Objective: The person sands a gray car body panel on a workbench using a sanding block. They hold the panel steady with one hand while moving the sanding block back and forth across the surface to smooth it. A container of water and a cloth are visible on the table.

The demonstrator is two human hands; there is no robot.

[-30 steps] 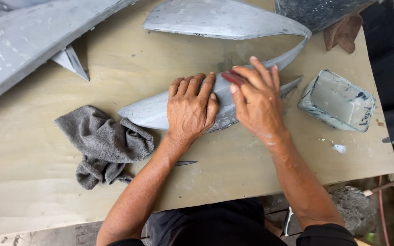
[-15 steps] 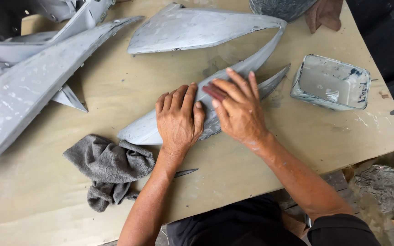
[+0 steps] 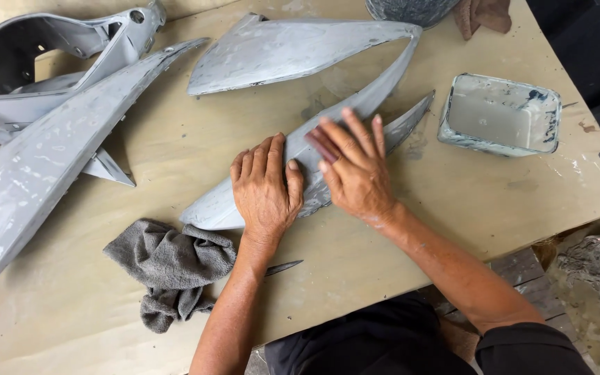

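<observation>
A tan board table (image 3: 453,229) carries grey primed panels: a curved one (image 3: 300,48) near the middle, a long one (image 3: 50,167) and a frame piece (image 3: 43,42) at left; a crumpled grey rag (image 3: 168,267) lies near the front edge; a paint-smeared tub (image 3: 498,114) at right.

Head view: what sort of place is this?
Probably a small body-repair or paint-prep workshop. Grey primed fairing panels lie on a plywood table, both hands press on one curved panel, and a paint-smeared tub and grey rag sit nearby.

matt grey plastic panel (image 3: 355,111), soft cloth rag (image 3: 168,267)
</observation>
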